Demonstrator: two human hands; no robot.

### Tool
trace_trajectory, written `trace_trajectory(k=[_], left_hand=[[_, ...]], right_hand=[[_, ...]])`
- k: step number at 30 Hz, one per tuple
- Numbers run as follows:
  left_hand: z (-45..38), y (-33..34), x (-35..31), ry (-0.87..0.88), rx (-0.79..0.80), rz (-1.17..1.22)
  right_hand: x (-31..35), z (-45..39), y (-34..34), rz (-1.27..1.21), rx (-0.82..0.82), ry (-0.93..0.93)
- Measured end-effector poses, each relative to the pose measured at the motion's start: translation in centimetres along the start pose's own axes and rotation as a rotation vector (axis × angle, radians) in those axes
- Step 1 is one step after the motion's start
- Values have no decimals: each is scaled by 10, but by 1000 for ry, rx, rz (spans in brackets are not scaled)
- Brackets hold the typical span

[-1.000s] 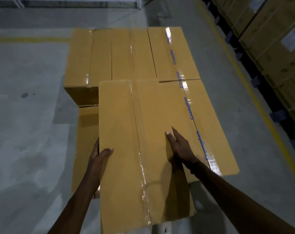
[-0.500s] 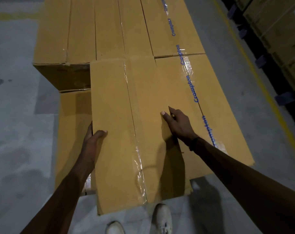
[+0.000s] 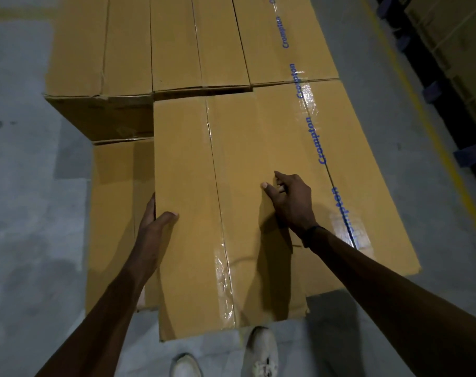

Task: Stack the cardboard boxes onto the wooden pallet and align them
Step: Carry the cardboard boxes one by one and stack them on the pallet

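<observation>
A long brown cardboard box (image 3: 204, 213) with a taped seam lies on top of the stack, its near end overhanging toward me. My left hand (image 3: 152, 221) grips its left edge, thumb on top and fingers down the side. My right hand (image 3: 288, 202) rests on its right part, fingers curled down between it and the neighbouring box with blue Crompton tape (image 3: 348, 172). Beyond them lies a row of several same-height boxes (image 3: 177, 42). A lower box (image 3: 114, 213) shows to the left. The pallet is hidden under the boxes.
Grey concrete floor (image 3: 27, 213) surrounds the stack. A yellow floor line (image 3: 432, 137) runs along the right, with stacked cartons on dark racking (image 3: 454, 50) beyond it. My white shoes (image 3: 261, 352) stand at the box's near end.
The view has moved closer and tilted down over the stack. The held box has slid forward until its far end nearly meets the back row. Both hands keep their places on it.
</observation>
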State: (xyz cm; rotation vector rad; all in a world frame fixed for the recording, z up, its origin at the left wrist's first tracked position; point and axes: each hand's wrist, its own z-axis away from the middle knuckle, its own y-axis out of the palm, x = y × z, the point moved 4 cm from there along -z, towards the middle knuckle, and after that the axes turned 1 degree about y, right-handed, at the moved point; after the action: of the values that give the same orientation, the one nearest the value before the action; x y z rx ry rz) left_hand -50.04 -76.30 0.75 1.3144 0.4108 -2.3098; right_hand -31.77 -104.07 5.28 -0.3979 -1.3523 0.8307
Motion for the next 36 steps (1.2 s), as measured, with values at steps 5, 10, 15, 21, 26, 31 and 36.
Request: trace_trajectory(k=[5, 10, 15, 21, 26, 31, 36], left_hand=[[1, 5, 0, 8, -8, -24], [1, 7, 1, 21, -7, -35], [0, 9, 5, 27, -8, -40], [-1, 11, 8, 20, -8, -77], [10, 15, 9, 36, -14, -124], [50, 23, 16, 50, -32, -188], [94, 23, 38, 28, -70, -211]], right_hand=[[-3, 1, 3, 31, -33, -32], [-5, -1, 6, 33, -63, -59], [-12, -7, 8, 23, -64, -45], [-15, -6, 6, 14, -3, -35], [-26, 9, 4, 47, 67, -88], [-51, 48, -9, 77, 53, -156], [-83, 107, -28, 6, 108, -217]])
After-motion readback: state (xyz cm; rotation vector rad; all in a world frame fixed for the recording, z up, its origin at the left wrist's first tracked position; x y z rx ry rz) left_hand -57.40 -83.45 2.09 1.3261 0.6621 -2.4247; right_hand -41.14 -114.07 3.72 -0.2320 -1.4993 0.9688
